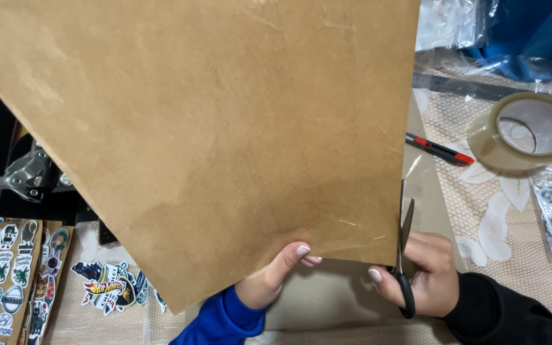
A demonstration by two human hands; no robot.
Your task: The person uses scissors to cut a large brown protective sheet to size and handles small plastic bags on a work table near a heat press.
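Observation:
A large sheet of brown kraft paper (212, 128) fills most of the view, held up over the table. My left hand (273, 275), in a blue sleeve, pinches the sheet's lower edge with the thumb on top. My right hand (426, 275), in a black sleeve, grips black-handled scissors (404, 249). The blades stand upright and slightly parted at the sheet's right edge, near its lower right corner.
A roll of clear tape (524, 131) lies at the right on a lace-patterned tablecloth (499, 223). A red and black utility knife (439, 150) lies beside it. Sheets of colourful stickers (14, 275) sit at the lower left. Plastic bags (455, 22) are at the top right.

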